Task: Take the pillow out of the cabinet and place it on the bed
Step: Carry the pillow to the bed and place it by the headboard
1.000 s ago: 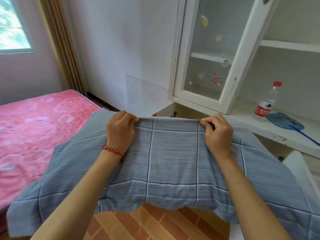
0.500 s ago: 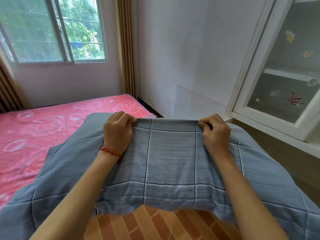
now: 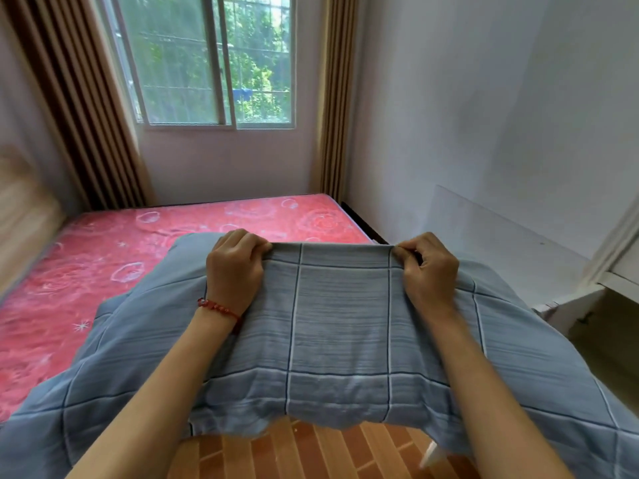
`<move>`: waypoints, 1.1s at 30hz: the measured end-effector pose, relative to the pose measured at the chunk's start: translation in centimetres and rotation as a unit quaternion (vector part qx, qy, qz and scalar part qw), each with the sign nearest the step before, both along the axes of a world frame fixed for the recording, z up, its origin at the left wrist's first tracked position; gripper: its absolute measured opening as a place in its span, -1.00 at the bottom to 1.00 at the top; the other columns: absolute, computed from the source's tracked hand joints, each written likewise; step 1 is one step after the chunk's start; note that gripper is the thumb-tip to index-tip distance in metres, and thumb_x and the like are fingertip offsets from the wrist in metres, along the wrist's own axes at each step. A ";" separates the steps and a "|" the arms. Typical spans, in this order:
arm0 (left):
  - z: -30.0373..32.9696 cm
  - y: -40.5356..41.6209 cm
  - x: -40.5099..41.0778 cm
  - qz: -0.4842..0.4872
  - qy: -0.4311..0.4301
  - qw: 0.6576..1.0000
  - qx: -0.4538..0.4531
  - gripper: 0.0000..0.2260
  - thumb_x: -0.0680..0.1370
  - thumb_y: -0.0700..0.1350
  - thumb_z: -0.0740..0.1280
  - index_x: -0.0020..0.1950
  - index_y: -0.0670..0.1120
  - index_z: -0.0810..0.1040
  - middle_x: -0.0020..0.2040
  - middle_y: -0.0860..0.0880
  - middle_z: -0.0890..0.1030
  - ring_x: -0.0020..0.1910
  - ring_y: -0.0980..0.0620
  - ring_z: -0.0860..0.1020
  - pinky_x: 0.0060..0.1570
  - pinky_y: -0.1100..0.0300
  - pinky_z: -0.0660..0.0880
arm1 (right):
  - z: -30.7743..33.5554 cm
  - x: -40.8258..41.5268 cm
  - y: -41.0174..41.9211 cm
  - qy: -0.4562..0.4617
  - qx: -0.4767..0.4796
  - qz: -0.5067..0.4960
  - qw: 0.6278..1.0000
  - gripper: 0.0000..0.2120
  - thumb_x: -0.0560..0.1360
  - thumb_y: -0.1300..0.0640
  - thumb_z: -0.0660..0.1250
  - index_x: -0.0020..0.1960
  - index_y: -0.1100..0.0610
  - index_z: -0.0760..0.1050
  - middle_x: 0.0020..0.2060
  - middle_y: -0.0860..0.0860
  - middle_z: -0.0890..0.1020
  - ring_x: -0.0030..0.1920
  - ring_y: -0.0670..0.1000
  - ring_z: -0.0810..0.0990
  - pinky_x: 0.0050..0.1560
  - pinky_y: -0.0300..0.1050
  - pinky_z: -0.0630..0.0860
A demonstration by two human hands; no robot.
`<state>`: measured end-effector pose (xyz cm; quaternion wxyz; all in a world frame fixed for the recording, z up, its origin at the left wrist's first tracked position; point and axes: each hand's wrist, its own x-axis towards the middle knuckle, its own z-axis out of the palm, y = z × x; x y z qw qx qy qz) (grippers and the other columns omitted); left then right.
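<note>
A large blue-grey checked pillow hangs in the air in front of me, above the floor. My left hand, with a red bracelet at the wrist, grips its far edge on the left. My right hand pinches the same far edge on the right. Both forearms lie over the pillow's top. The bed with a pink rose-patterned mattress lies ahead and to the left, its near part hidden behind the pillow. Only a white corner of the cabinet shows at the right edge.
A window with brown curtains stands behind the bed. A wooden headboard is at far left. A plain white wall runs along the right. The orange tiled floor shows below the pillow.
The view has swung left, away from the cabinet and toward the bed and window. Both hands keep the same grip on the pillow, which has travelled with them.
</note>
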<state>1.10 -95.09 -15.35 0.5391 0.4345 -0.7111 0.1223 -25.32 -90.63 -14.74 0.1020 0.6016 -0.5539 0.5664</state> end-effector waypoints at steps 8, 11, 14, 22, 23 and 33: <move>-1.5 -8.1 5.4 0.096 0.002 0.995 0.016 -0.88 0.39 -0.28 0.35 -0.35 -0.26 0.55 -0.40 -0.23 0.56 -0.35 -0.14 0.49 -0.29 0.14 0.32 | -1.1 5.1 -12.7 -0.005 0.014 0.099 0.995 -0.95 0.32 0.32 0.35 -0.30 0.29 0.56 -0.34 0.18 0.59 -0.28 0.11 0.54 -0.21 -0.30 0.32; -1.5 -11.0 6.9 0.133 0.004 0.991 0.028 -0.89 0.38 -0.28 0.35 -0.35 -0.27 0.55 -0.39 -0.23 0.56 -0.38 -0.18 0.53 -0.28 0.14 0.33 | -1.0 6.7 -17.7 -0.001 0.019 0.133 0.991 -0.95 0.32 0.32 0.35 -0.31 0.29 0.56 -0.35 0.19 0.58 -0.29 0.14 0.54 -0.23 -0.29 0.32; -1.5 -13.3 8.7 0.164 0.003 0.986 0.031 -0.91 0.38 -0.30 0.36 -0.34 -0.27 0.56 -0.39 -0.23 0.56 -0.39 -0.19 0.53 -0.28 0.16 0.33 | -0.8 8.8 -22.2 0.009 0.010 0.167 0.986 -0.94 0.32 0.31 0.35 -0.31 0.30 0.56 -0.36 0.20 0.59 -0.30 0.13 0.54 -0.22 -0.26 0.34; -2.0 -18.7 15.1 0.234 0.012 0.972 0.038 -0.85 0.40 -0.23 0.33 -0.35 -0.26 0.55 -0.40 -0.22 0.56 -0.39 -0.18 0.53 -0.29 0.14 0.35 | -1.0 15.9 -31.3 0.029 0.003 0.238 0.971 -0.95 0.34 0.34 0.35 -0.30 0.30 0.55 -0.35 0.19 0.58 -0.30 0.08 0.51 -0.23 -0.24 0.36; -2.1 -19.3 16.1 0.236 0.017 0.971 0.041 -0.85 0.40 -0.24 0.33 -0.35 -0.26 0.55 -0.40 -0.22 0.57 -0.39 -0.18 0.53 -0.29 0.13 0.36 | -1.2 17.1 -32.3 0.026 0.004 0.246 0.969 -0.95 0.34 0.35 0.35 -0.30 0.30 0.55 -0.36 0.18 0.58 -0.30 0.07 0.51 -0.23 -0.23 0.36; -3.8 -25.7 27.9 0.280 0.037 0.957 0.061 -0.86 0.40 -0.23 0.33 -0.35 -0.25 0.55 -0.39 -0.20 0.58 -0.38 -0.18 0.55 -0.27 0.11 0.38 | -2.5 30.0 -41.3 0.024 0.007 0.292 0.956 -0.95 0.33 0.37 0.37 -0.31 0.30 0.56 -0.37 0.18 0.59 -0.30 0.04 0.51 -0.23 -0.30 0.34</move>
